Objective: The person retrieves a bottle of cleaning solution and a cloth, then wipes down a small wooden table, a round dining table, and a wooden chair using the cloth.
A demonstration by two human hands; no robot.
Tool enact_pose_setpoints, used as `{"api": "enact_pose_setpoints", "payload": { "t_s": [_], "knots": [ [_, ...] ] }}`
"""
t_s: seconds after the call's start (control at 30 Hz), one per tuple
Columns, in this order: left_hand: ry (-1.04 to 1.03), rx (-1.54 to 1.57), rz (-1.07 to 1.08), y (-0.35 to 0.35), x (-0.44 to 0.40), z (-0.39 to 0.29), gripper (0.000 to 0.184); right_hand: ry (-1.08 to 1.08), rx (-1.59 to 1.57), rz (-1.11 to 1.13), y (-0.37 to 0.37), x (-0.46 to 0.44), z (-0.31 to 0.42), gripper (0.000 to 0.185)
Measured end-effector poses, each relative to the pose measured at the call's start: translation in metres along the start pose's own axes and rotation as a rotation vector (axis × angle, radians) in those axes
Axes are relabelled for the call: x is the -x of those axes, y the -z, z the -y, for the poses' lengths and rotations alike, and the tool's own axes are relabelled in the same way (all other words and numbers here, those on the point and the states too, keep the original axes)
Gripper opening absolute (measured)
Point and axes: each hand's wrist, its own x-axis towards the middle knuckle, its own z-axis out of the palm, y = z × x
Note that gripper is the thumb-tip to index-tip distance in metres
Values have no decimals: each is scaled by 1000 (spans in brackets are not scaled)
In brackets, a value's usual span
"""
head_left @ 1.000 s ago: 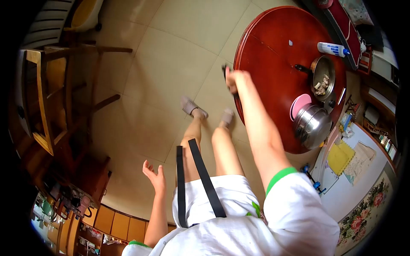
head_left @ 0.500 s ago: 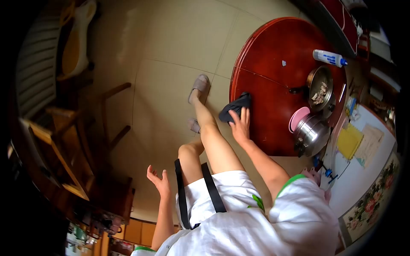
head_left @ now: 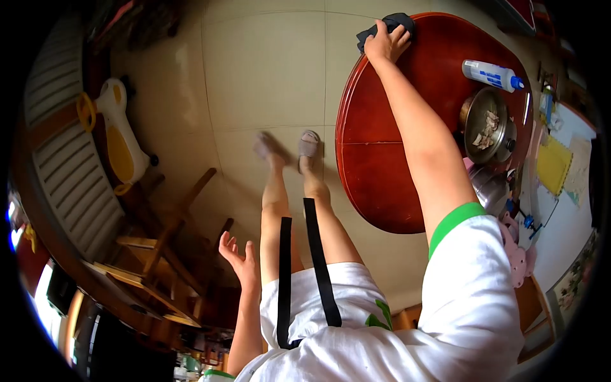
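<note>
My right hand (head_left: 387,46) reaches far forward and presses a dark grey cloth (head_left: 400,23) against the rim of the red-brown wooden table (head_left: 382,184). Its fingers bend over the cloth, part of which hangs past the edge. Down at my left side, my left hand (head_left: 238,256) hovers in the air, fingers apart and nothing in it.
On the table's right side stand a white-and-blue bottle (head_left: 491,75), lying on its side, a metal pan (head_left: 474,127) with food pieces, and a steel pot (head_left: 491,191) partly behind my arm. Wooden chairs (head_left: 159,267) and a child's ride-on toy (head_left: 124,149) are at left.
My right hand has slid the cloth forward along the table's edge, with the arm now stretched out. My feet have shifted as I stepped; my left hand stays low and open.
</note>
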Motion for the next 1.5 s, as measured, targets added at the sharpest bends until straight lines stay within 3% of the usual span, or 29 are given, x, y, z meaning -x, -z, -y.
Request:
{"api": "enact_pose_setpoints", "payload": {
  "t_s": [0.1, 0.2, 0.27, 0.33, 0.4, 0.53, 0.6, 0.73, 0.87, 0.9, 0.93, 1.07, 1.17, 1.3, 1.4, 1.5],
  "knots": [
    [-28, -66, 33, -3, -31, -9, 62, 29, -52, -138, 0, 32, 1, 40],
    [-96, -151, 122, -4, -72, -54, 64, 0, -96, -47, 23, 109, 28, 50],
    [-155, -156, 180, -6, -106, -78, 65, -71, -110, 141, 40, 164, 37, 66],
    [-221, -224, 210, -2, -136, -127, 63, -124, -19, 293, 44, 202, 37, 70],
    [-273, -287, 215, 4, -158, -183, 61, -154, -21, 232, 43, 197, 39, 74],
    [-370, -424, 244, 10, -214, -237, 61, -270, -4, 254, 30, 134, 39, 87],
    [-410, -557, 272, 4, -237, -270, 61, -352, -85, 128, 36, 60, 37, 89],
    [-497, -648, 353, -42, -262, -359, 61, -572, -29, -73, 25, -90, -6, 77],
    [-526, -577, 360, -121, -291, -432, 60, -722, 54, -234, 21, -201, -99, 60],
    [-535, -450, 448, -140, -296, -447, 61, -695, 117, -313, 14, -221, -134, 53],
    [-465, -388, 504, -158, -290, -459, 62, -728, 119, -282, 24, -241, -163, 47],
    [-533, -513, 622, -218, -280, -511, 63, -932, 234, -129, 39, -297, -276, 51],
    [-487, -517, 694, -238, -252, -550, 60, -934, 266, -108, 44, -308, -312, 52],
    [-464, -602, 672, -224, -274, -551, 60, -866, 167, -224, 41, -291, -282, 48],
    [-505, -656, 704, -210, -294, -550, 60, -780, 126, -345, 28, -249, -184, 51],
    [-602, -699, 774, -198, -315, -556, 60, -689, -23, -269, 25, -178, -68, 55]
  ]
}}
